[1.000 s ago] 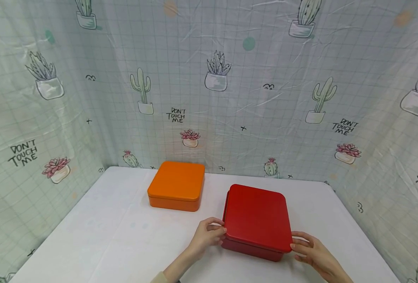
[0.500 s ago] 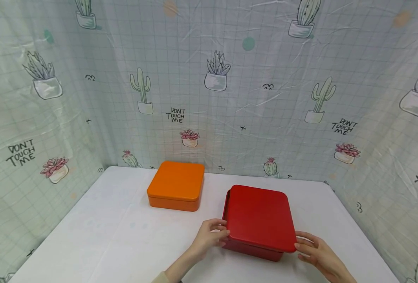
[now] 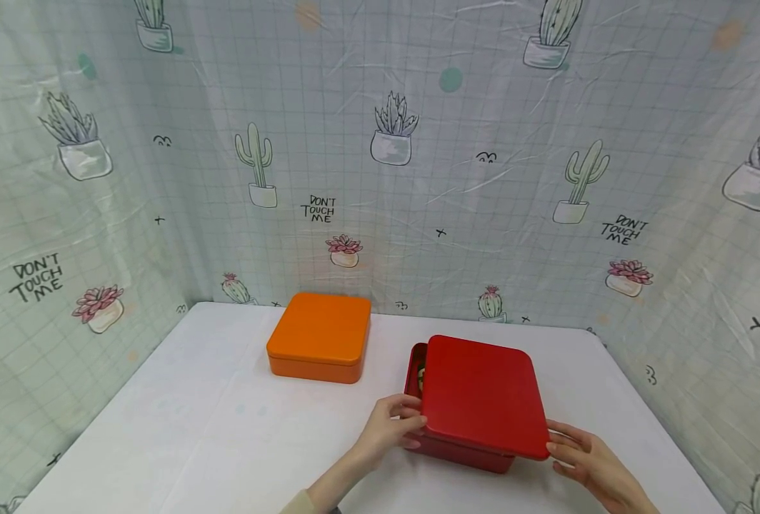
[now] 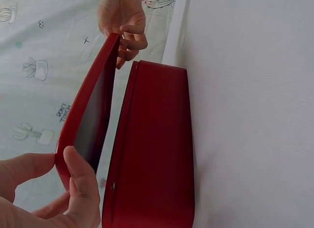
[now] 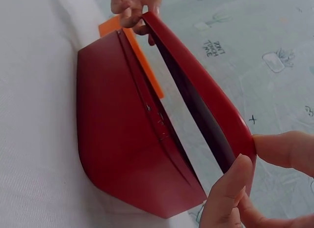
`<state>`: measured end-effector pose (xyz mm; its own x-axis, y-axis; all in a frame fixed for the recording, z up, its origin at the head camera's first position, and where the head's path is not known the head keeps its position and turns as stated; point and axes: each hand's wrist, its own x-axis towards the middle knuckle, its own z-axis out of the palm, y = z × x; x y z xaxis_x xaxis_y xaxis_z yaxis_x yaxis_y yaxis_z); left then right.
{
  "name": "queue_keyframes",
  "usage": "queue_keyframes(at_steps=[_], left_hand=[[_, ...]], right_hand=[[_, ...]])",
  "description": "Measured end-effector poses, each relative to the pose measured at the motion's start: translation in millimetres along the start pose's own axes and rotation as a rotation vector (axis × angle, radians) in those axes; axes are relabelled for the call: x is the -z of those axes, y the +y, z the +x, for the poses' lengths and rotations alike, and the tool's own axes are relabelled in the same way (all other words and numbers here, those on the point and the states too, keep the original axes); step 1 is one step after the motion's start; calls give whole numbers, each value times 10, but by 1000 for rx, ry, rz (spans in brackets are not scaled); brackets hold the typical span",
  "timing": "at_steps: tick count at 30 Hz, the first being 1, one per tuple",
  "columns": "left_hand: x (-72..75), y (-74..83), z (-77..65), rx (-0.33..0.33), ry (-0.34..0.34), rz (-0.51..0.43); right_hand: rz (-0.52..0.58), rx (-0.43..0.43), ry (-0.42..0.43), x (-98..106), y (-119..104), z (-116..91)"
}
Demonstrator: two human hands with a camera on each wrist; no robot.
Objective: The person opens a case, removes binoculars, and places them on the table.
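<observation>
A red square lid (image 3: 486,396) is raised off its red box (image 3: 457,453) and shifted to the right of it. My left hand (image 3: 393,426) pinches the lid's near left corner between thumb and fingers. At the near right corner, my right hand (image 3: 593,462) pinches the lid's rim the same way. In the left wrist view a gap shows between the lid (image 4: 88,102) and the box (image 4: 152,149). Something small and patterned (image 3: 421,377) peeks out inside the box's uncovered left strip; its kind is unclear. Most of the inside stays hidden under the lid.
An orange box (image 3: 321,335) with its lid on stands at the back, left of the red one. Both are on a white table (image 3: 226,428). A cactus-printed curtain (image 3: 354,178) hangs behind and along both sides.
Both hands have moved to the right, carrying the red lid with them. A strip of the box's inside has come into view on its left. The orange box has stayed put.
</observation>
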<state>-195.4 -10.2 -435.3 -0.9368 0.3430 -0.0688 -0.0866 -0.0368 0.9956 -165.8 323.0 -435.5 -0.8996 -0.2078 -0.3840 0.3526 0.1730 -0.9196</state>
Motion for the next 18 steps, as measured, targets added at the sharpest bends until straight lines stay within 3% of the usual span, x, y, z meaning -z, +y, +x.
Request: queue_keyframes(at_steps=[18], left_hand=[[-126,52,19,29,-61,-49]], right_hand=[[21,6,-45,220,87,-92]])
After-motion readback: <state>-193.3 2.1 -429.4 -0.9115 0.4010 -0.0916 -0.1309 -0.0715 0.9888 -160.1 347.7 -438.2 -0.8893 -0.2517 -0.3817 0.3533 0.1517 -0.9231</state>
